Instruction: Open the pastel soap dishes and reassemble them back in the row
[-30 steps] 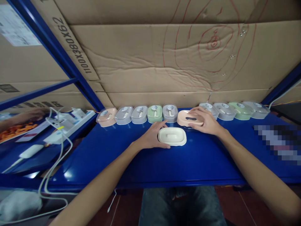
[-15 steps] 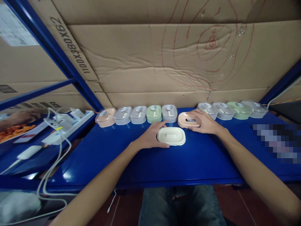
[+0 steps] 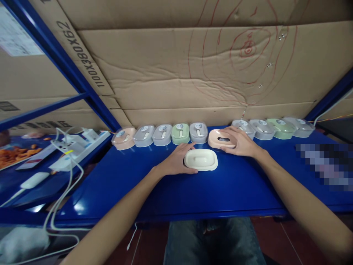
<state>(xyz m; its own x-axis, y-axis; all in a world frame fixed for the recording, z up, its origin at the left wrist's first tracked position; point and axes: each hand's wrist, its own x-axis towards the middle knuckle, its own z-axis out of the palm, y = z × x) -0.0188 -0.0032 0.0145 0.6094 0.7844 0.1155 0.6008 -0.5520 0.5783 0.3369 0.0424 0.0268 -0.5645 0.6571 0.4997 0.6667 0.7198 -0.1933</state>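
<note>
My left hand (image 3: pixel 179 160) is closed on a cream-white oval piece (image 3: pixel 200 160) with a raised rim and a rounded ridge in its middle, thumb at the near side and fingers at the far side. To its upper right, my right hand (image 3: pixel 238 141) grips a pink oval cover (image 3: pixel 216 137) that has a dark slot in its near face. The pink cover is at the table surface or just above it; I cannot tell which. Behind my hands stands a row of small lidded boxes, among them a grey one (image 3: pixel 198 132) and a green one (image 3: pixel 180 133).
More lidded boxes (image 3: pixel 281 129) line the back right of the blue table (image 3: pixel 171 195), against a cardboard wall (image 3: pixel 154 66). To the left lie a power strip (image 3: pixel 73 149), white cables (image 3: pixel 72 176) and a heap of orange pieces (image 3: pixel 19 156). A blurred patch (image 3: pixel 325 165) covers something at right.
The pink cover has tilted slightly in my right hand. My left hand and the white piece stay put. At far left, another person's hand has drawn back from the orange pieces.
</note>
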